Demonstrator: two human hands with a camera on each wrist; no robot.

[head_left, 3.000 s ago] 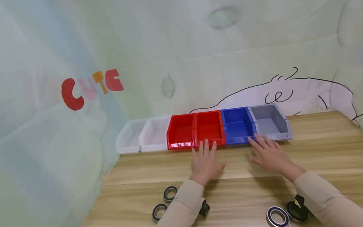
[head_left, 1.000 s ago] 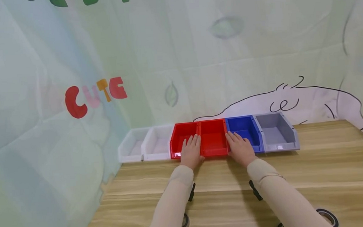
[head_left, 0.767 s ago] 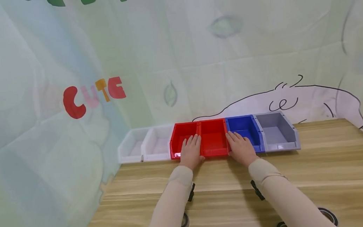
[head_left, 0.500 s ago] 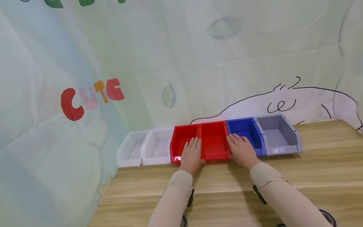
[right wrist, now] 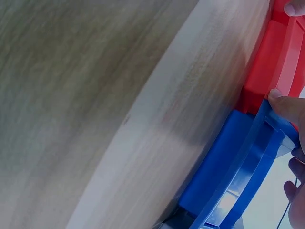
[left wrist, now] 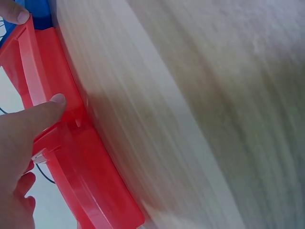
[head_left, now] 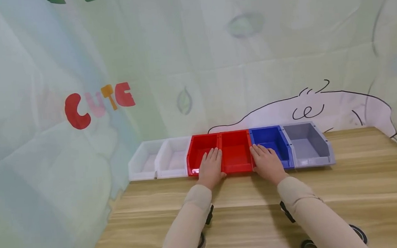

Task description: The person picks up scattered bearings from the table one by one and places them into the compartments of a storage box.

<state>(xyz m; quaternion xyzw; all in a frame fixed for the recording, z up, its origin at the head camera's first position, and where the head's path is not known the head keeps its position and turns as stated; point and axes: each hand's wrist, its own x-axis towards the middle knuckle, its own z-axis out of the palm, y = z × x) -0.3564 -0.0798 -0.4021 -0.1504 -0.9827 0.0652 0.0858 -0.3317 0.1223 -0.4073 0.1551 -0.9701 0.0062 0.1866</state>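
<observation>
A row of plastic storage bins stands against the back wall. My left hand [head_left: 210, 170] grips the front corner where the left red bin [head_left: 194, 155] meets the right red bin [head_left: 236, 152], fingers over the shared side wall. In the left wrist view its thumb presses the red front and the other fingers bend behind. My right hand [head_left: 267, 163] grips the left corner of the blue bin [head_left: 282, 147], beside the right red bin. The right wrist view shows that thumb at the blue-red seam, fingers curled behind the rim.
Two white bins [head_left: 142, 162] continue the row leftward, and a grey bin [head_left: 307, 147] ends it at the right. Bearings, including one dark ring [head_left: 309, 247], lie near the front of the wooden table [head_left: 244, 228], partly hidden by the sleeves. A printed cloth [head_left: 194, 62] hangs behind.
Both hands have moved from spread fingers in front of the bins onto the red and blue bins, closer together. During the last second they stay there while the view shifts slightly.
</observation>
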